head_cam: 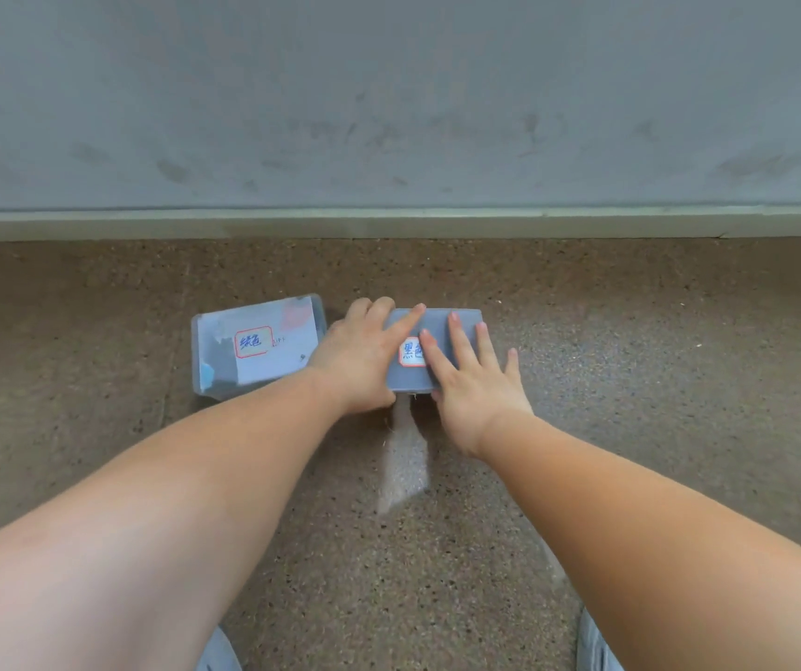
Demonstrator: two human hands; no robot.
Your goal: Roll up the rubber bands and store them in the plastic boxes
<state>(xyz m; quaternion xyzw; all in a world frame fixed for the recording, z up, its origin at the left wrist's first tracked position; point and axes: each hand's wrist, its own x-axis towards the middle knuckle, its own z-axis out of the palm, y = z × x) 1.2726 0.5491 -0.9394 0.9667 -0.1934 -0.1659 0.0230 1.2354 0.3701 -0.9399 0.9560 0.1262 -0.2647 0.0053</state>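
Two translucent plastic boxes with lids sit on the speckled floor. The right box (461, 319) carries a red-framed label and lies under both hands. My left hand (359, 355) grips its left side, index finger stretched across the lid. My right hand (473, 380) rests flat on the lid with fingers spread. A pale strip, possibly a band (403, 457), sticks out from under the box's near edge toward me. The left box (258, 348) is closed, labelled, with dark and blue contents showing through.
A grey wall with a pale skirting board (398, 225) runs across just behind the boxes. Brown speckled floor (655, 380) spreads to both sides and toward me. My knees in light jeans (597, 646) show at the bottom edge.
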